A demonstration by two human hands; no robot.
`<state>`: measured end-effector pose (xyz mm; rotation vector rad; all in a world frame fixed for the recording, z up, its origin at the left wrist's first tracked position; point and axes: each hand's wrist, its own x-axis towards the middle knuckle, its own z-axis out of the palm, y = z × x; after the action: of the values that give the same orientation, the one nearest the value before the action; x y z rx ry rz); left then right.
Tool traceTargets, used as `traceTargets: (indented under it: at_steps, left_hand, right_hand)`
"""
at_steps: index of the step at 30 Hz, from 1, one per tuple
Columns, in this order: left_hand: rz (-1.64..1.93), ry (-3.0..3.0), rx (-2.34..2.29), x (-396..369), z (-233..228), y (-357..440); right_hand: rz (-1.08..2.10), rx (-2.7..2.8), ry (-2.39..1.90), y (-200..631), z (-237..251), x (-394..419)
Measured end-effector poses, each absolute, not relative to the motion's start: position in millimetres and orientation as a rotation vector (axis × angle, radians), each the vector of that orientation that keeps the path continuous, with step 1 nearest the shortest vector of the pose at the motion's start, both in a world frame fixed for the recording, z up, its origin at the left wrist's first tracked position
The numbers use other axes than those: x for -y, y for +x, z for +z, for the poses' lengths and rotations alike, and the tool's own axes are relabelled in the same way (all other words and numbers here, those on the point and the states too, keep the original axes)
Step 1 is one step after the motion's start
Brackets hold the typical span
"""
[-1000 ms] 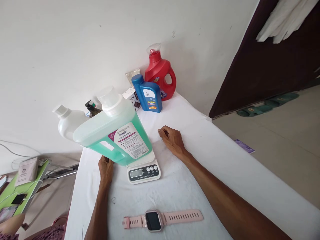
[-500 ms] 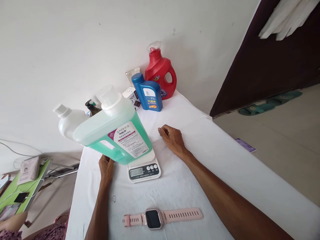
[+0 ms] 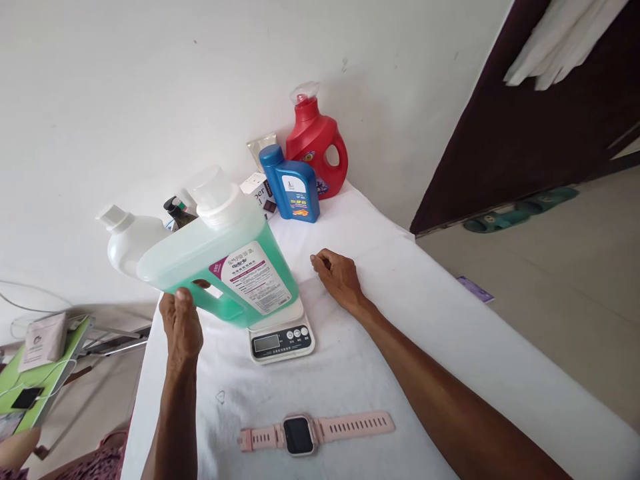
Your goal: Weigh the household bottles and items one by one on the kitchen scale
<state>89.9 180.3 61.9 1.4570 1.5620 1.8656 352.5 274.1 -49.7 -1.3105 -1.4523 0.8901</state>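
A large translucent jug of green liquid [image 3: 220,260] with a white cap and a white label stands on a small white kitchen scale [image 3: 281,337]. My left hand [image 3: 181,325] is at the jug's handle, with the fingers curled through the handle opening. My right hand [image 3: 338,277] rests loosely curled on the white tabletop [image 3: 400,313], just right of the scale and apart from the jug.
A pink smartwatch [image 3: 314,432] lies flat near the front edge. At the back stand a red detergent jug [image 3: 316,143], a blue oil bottle [image 3: 291,184], a white box [image 3: 256,192], a white jug [image 3: 129,240] and a dark bottle [image 3: 176,212]. A green side table [image 3: 30,373] sits at left.
My left hand rose from the tabletop beside the scale up to the jug's handle and closed around it. My right hand has stayed in place.
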Motion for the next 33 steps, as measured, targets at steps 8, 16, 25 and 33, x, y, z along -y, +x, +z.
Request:
traceTargets:
  at_steps: [8, 16, 25, 33]
  left_hand:
    - [2.058, 1.188, -1.367, -202, 96, 142]
    - [2.065, 1.259, -1.214, -255, 127, 189]
    - [1.9, 1.202, -1.191, -332, 91, 258]
    - [1.884, 1.187, -1.212, -363, 65, 279]
  right_hand:
    - [0.879, 0.97, -1.258, 360, -41, -279]
    - [0.732, 0.656, -1.352, 388, -40, -293]
    - [0.682, 0.65, -1.348, 386, -46, -297]
    - [0.736, 0.676, -1.272, 382, -48, -297]
